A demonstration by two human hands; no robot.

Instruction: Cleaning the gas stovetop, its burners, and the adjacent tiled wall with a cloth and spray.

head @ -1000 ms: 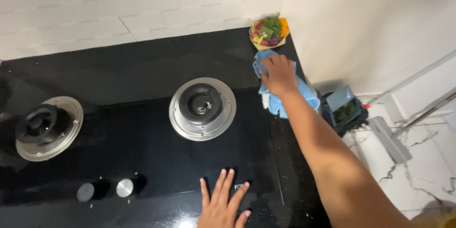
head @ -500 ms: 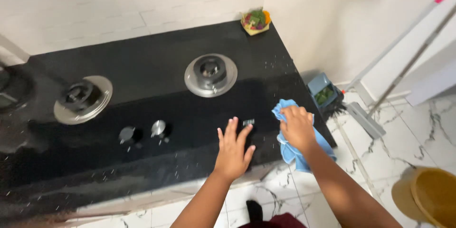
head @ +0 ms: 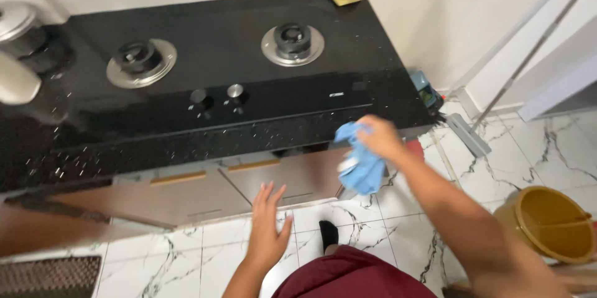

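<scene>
at the front edge of the black surface [head: 249, 142], a crumpled blue cloth [head: 360, 164] is held bunched in the closed fingers of the right hand [head: 380, 139], hanging just below them in front of the brown drawers [head: 186, 189]. the left hand [head: 268, 229] is kept apart over the marble floor [head: 155, 261], fingers spread wide and holding nothing, well short of the two stove knobs [head: 217, 96] beyond the fingertips.

The worktop [head: 205, 142] is black speckled stone, polished and glossy. The hob [head: 249, 49] set in it is smooth black glass with two shiny metal burner rings [head: 292, 44] and two metal knobs [head: 235, 91]. The blue cloth [head: 360, 164] in the right hand [head: 380, 137] looks soft and matt. The floor [head: 497, 161] is glossy veined white marble tile; the drawer fronts [head: 205, 189] are matt brown.
</scene>
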